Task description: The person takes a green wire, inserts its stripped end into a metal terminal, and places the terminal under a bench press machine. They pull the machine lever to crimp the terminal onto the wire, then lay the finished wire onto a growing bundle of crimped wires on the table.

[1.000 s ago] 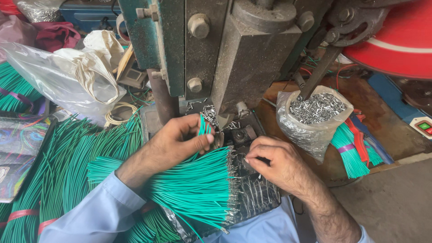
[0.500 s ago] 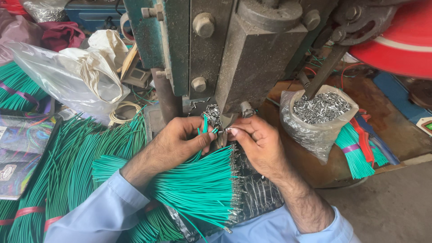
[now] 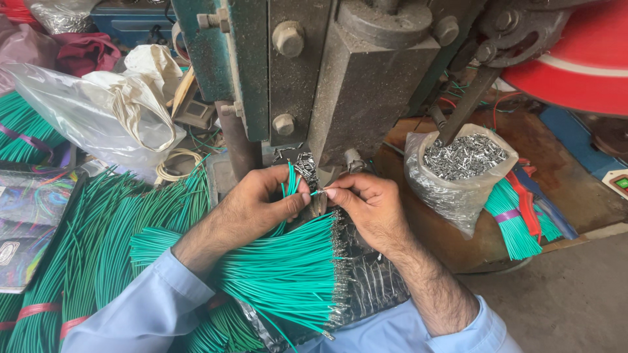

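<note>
— What do the hands hold at the middle of the frame?

— The left hand (image 3: 258, 202) has its fingers clamped on a few green wires (image 3: 290, 182). The right hand (image 3: 366, 202) pinches one wire (image 3: 316, 192) by its tip.

— And under the press (image 3: 366, 85)?

— Hard to make out; the hands hide it. The wire pile (image 3: 288, 274) lies below them, and its lower end is cut off.

— On the right?

— A bag of metal bits (image 3: 461, 163).
</note>
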